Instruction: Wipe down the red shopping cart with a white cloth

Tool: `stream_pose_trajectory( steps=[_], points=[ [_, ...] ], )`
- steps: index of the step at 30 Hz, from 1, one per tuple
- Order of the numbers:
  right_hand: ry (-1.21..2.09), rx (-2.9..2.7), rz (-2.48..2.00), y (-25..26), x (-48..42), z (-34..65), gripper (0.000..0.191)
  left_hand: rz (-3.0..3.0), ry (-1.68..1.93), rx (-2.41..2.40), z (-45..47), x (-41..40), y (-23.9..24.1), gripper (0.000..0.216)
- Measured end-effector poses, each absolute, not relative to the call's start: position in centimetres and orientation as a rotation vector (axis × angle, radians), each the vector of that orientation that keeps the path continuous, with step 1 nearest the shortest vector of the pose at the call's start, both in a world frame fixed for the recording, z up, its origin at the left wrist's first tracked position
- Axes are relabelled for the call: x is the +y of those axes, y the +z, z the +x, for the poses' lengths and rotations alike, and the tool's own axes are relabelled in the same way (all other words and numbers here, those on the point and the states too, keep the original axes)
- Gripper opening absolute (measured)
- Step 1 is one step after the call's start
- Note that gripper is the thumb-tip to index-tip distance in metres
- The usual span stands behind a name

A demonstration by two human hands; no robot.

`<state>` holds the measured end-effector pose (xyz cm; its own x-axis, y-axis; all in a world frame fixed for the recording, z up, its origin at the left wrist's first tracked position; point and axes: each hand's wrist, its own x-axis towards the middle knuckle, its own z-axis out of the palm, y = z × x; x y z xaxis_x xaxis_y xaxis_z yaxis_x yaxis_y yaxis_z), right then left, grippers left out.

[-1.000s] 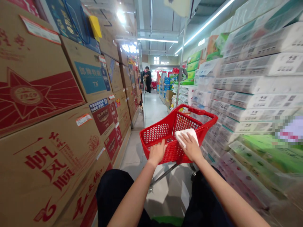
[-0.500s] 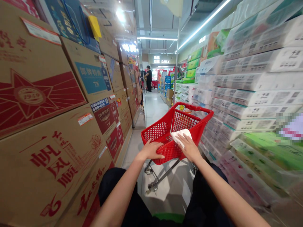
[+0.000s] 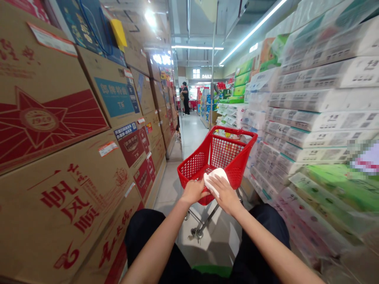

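A red shopping cart (image 3: pixel 219 154) stands in the aisle in front of me. My left hand (image 3: pixel 193 191) is closed on the near rim of its basket. My right hand (image 3: pixel 224 193) presses a folded white cloth (image 3: pixel 213 179) against the same rim, fingers lying over the cloth. My dark trousers show below both arms.
Stacked cardboard boxes (image 3: pixel 68 130) wall the left side. Wrapped tissue packs (image 3: pixel 310 118) are piled high on the right. A metal pole (image 3: pixel 212 71) rises behind the cart. A person in black (image 3: pixel 185 98) stands far down the aisle floor (image 3: pixel 192 134).
The cart has rolled a little away and to the left. My right hand with the cloth has slid left along the rim, close to my left hand.
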<state>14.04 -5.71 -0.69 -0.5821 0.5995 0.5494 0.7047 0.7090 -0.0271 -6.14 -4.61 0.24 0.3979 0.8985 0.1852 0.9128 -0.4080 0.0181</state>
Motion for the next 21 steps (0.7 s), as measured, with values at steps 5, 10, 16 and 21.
stream_pose_trajectory(
  steps=[5,10,16,21],
  points=[
    [-0.241,-2.338,-1.072,0.0,-4.3,16.6,0.045,-2.745,-0.391,-1.400,-8.0,-3.9,1.5,0.067],
    [-0.297,-2.233,-1.205,-1.5,-3.7,18.5,0.047,-2.614,-0.441,-1.431,-10.8,-2.8,0.8,0.052],
    [-0.336,-2.199,-1.247,-3.3,-6.5,18.3,0.056,-2.493,-0.559,-1.396,-8.4,-3.1,-1.7,0.043],
    [-0.298,-2.292,-1.181,-3.1,-8.8,15.2,0.061,-2.485,-0.589,-1.400,-5.2,-3.2,-2.4,0.035]
  ],
)
